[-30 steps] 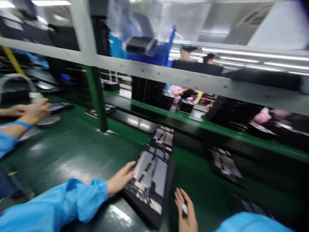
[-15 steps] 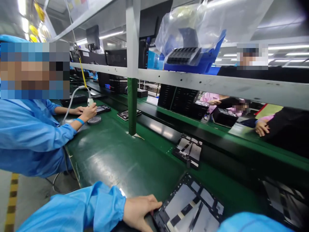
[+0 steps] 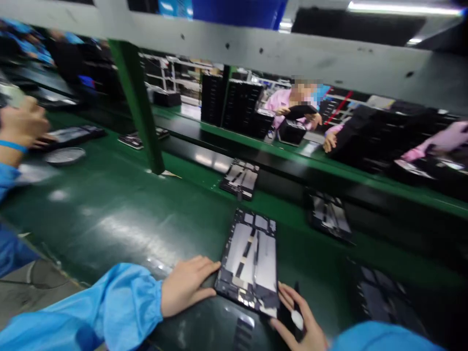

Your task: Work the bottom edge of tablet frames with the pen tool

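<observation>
An opened tablet (image 3: 265, 258), with pale battery panels and a dark frame, lies on the green bench in front of me. My left hand (image 3: 190, 282) grips its left edge, fingers and thumb close together on the side. At its lower right corner is my right hand (image 3: 305, 324), thumb below and fingers along the edge. A dark slim object with a white oval part (image 3: 297, 319) shows within that hand; its kind is unclear. Blue sleeves cover my arms.
More opened tablets lie beyond (image 3: 241, 178) and to the right (image 3: 329, 214). A green post (image 3: 137, 107) rises to a grey beam (image 3: 226, 44). A co-worker's hand (image 3: 24, 119) is at far left near a round dish (image 3: 66, 156). People in pink work across the bench.
My view has swung right and down. My right hand has come into view at the tablet's corner, and the tablet now stands straighter before me. My left hand stays at its left edge.
</observation>
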Available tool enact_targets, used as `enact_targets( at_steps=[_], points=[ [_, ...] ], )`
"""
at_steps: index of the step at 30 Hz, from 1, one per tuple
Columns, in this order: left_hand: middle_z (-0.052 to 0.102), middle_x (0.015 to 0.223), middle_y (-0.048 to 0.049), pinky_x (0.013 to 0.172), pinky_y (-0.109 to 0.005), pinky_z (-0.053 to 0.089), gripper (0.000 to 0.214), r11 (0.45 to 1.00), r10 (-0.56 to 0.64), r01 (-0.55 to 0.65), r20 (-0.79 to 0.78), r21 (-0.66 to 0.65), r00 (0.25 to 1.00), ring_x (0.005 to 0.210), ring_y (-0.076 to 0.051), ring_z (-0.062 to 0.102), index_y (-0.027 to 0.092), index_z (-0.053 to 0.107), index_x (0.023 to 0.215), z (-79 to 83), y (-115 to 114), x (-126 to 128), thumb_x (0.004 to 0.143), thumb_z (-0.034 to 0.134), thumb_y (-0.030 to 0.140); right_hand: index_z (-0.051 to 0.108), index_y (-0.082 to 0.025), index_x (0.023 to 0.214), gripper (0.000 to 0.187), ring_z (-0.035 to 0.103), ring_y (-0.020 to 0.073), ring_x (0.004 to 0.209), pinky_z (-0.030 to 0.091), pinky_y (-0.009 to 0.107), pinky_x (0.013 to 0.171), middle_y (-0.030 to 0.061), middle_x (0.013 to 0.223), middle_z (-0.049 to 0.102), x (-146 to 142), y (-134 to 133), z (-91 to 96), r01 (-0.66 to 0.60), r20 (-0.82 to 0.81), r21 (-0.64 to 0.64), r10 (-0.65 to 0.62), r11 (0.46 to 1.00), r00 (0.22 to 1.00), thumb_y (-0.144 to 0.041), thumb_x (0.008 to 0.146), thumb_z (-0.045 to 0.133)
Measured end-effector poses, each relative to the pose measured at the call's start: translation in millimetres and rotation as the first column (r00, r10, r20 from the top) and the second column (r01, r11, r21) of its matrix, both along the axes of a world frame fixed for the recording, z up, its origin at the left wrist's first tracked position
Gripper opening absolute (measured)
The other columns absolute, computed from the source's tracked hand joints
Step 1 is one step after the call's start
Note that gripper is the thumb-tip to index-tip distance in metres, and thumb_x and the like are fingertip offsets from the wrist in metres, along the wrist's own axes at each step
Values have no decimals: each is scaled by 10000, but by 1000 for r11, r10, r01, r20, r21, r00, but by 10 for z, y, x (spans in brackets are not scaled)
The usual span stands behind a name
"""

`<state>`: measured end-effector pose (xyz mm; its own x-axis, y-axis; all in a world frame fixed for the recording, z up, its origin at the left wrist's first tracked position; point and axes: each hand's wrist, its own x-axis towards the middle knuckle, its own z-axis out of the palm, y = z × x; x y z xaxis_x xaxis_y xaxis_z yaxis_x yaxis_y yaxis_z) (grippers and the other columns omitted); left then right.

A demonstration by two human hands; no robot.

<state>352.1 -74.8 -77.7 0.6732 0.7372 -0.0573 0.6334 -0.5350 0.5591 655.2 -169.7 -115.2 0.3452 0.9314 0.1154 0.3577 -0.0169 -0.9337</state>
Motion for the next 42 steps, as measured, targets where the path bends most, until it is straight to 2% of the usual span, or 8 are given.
enact_targets(
  at_steps=[5,9,13,18,23,27,33,42],
  points=[
    [658,1243,-54,925,-299,522,361,995,-43,30,140,94,989,1104,-224,651,253,549,1371,156,98,-29,1016,593,295,632,-262,1260,375,718,332,1144,616,436,940,132,1249,736,-52,40,390,-29,212,87,10,996,977,-285,892,697],
    [701,1064,-25,796,-279,524,214,968,-135,82,216,238,967,945,-206,690,242,630,1218,133,43,163,1023,588,321,681,-256,1219,310,744,249,1013,611,339,879,81,1132,765,-410,226,503,-297,266,121,257,947,929,-148,930,647],
    [718,926,17,738,-246,503,126,979,-147,97,294,177,945,832,-162,694,227,657,1006,101,20,295,1042,536,231,698,-225,1159,287,719,236,921,581,322,788,74,1004,757,-670,364,489,-459,269,108,419,882,867,-72,930,619],
    [684,821,39,598,-216,463,95,996,-58,32,336,82,940,639,-123,617,240,671,1049,96,63,294,1005,588,230,688,-211,1120,259,699,232,852,534,329,765,48,903,750,-711,412,468,-435,239,85,405,897,883,-61,912,653],
    [716,899,11,701,-221,489,166,994,-82,51,373,94,924,772,-143,671,240,687,1044,105,61,295,1037,524,271,682,-220,1124,278,697,228,841,514,326,767,33,886,755,-706,420,431,-423,214,79,399,903,891,-60,896,669],
    [683,782,41,569,-204,437,165,996,27,1,318,-87,948,592,-111,591,247,707,1063,119,69,310,982,591,332,684,-229,1113,227,697,225,844,514,326,763,32,891,757,-720,414,428,-413,215,93,387,906,897,-103,927,651],
    [703,799,28,554,-183,424,232,979,51,27,373,-202,926,611,-102,588,222,722,914,80,109,331,982,519,312,688,-228,1118,229,704,224,845,531,336,777,38,906,757,-716,415,490,-421,208,64,401,905,892,-114,924,643],
    [677,823,1,610,-206,461,255,997,-2,27,326,-70,945,689,-133,611,237,718,1039,96,130,269,1020,512,385,676,-233,1106,229,705,227,875,515,346,813,18,867,764,-753,419,500,-370,177,39,358,928,917,-115,910,658]
  ],
)
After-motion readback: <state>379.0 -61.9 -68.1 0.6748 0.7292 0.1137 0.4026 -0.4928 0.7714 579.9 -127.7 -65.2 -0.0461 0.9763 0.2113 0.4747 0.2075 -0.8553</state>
